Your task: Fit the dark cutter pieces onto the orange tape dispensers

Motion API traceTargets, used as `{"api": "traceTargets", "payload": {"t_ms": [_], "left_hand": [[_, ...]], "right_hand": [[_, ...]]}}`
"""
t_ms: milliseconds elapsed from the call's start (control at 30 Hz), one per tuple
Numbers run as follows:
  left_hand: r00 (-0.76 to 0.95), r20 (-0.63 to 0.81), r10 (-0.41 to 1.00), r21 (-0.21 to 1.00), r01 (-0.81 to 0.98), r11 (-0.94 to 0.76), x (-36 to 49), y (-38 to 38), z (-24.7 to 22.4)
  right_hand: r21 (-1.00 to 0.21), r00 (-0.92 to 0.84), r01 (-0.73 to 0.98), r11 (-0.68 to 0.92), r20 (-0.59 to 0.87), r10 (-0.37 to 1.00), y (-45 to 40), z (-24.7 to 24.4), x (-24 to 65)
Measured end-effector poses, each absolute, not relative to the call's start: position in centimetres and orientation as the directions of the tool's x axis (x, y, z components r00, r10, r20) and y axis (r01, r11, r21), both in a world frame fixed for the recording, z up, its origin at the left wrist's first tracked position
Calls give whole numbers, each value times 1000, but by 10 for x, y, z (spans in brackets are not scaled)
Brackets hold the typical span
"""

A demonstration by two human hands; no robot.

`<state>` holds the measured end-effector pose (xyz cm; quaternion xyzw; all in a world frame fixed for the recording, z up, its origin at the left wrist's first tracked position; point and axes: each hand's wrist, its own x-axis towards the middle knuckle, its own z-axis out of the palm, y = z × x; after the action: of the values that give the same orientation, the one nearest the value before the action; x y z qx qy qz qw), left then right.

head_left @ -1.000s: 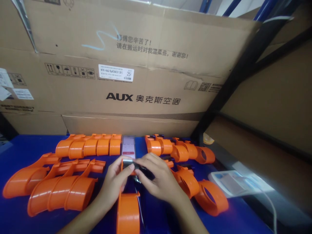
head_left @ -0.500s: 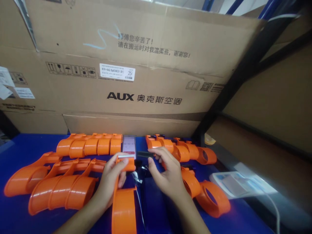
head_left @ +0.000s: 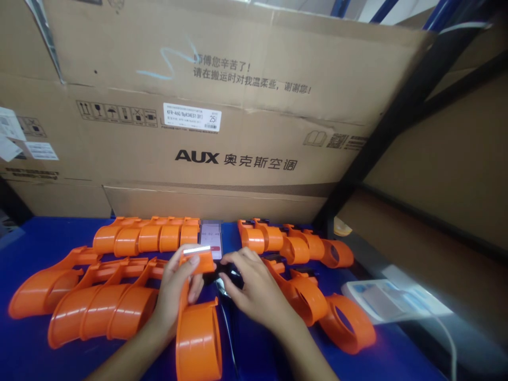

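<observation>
My left hand (head_left: 178, 283) is closed around the handle of an orange tape dispenser (head_left: 198, 341). Its toothed metal blade (head_left: 197, 250) faces up, and the round tape hub hangs below my fingers. Close to its right side, my right hand (head_left: 254, 283) has thumb and forefinger curled around a black plastic strip (head_left: 216, 269). Most of that strip is hidden or merges with dark items behind it. A small shiny silver piece (head_left: 221, 288) lies beneath my right fingers.
Several orange dispensers stand in rows at left (head_left: 103, 312) and back left (head_left: 148, 241). More, some with black parts, stand at right (head_left: 311, 299). A phone (head_left: 211, 233) with a timer lies at the back. A white device (head_left: 392, 301) with a cable is far right. A large cardboard box (head_left: 238, 132) rises behind.
The dispenser in my left hand has shifted left and turned, so the blade teeth show. My right hand has moved left and slightly down, and the black strip now shows much less.
</observation>
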<state>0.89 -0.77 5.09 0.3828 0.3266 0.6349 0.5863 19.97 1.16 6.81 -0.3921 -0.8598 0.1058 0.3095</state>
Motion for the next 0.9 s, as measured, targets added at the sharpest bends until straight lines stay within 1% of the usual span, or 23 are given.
{"api": "traceTargets", "payload": {"t_ms": [100,267,400,500,633,767,900], "left_hand": [[-9,106,994,871,-482,-97,12,-10,48],[-7,100,995,888,-451,-92,14,-11,43],[-20,88,996,899,-430,-88,14,-8,42],[-23,66,998,918,-390,-70,14,-7,39],[21,43,999,951,-307,-34,14,-6,31],[84,69,994,964,-262,-45,15,-7,29],[113,100,989,960,-273,-66,17,-13,35]], "right_hand": [[-417,-511,612,672,441,738,12,69,199],[-372,-602,573,730,413,683,11,73,197],[-365,-573,593,718,435,695,10,73,198],[-400,-519,585,705,483,705,11,73,200],[-468,-469,525,711,537,701,10,75,201],[-514,-449,477,713,555,700,7,77,200],[-562,-417,444,698,560,716,5,78,199]]}}
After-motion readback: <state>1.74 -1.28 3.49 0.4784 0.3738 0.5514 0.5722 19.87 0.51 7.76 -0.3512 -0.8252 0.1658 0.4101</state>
